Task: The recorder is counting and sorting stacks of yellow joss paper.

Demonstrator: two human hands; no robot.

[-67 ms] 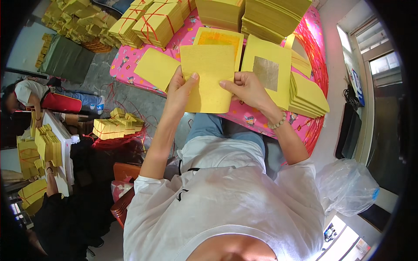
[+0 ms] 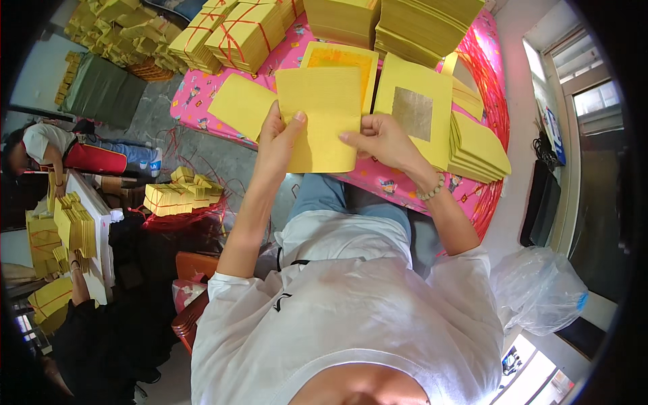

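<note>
Both hands hold up a yellow paper sheet [image 2: 320, 101] over the table's near edge, and its lower part hangs above my legs. My left hand [image 2: 278, 135] pinches the left edge, thumb on the face and fingers behind. On the opposite edge, my right hand [image 2: 385, 140] pinches in the same way, fingers curled and partly hidden. Behind it lies a yellow sheet with an orange print [image 2: 361, 61]. To the right is a yellow sheet with a silvery-grey square [image 2: 413, 113]. A plain yellow sheet [image 2: 237, 101] rests at the left.
The table has a pink patterned cover [image 2: 202, 101]. Tall yellow paper stacks [image 2: 422, 34] and red-tied bundles [image 2: 243, 40] stand at its far side. Red strings [image 2: 496, 101] hang along the right edge. At the left, people work by a white table [image 2: 101, 236].
The sheet has shifted slightly left and up. My right thumb has moved a little left and down along with it; my left hand barely differs.
</note>
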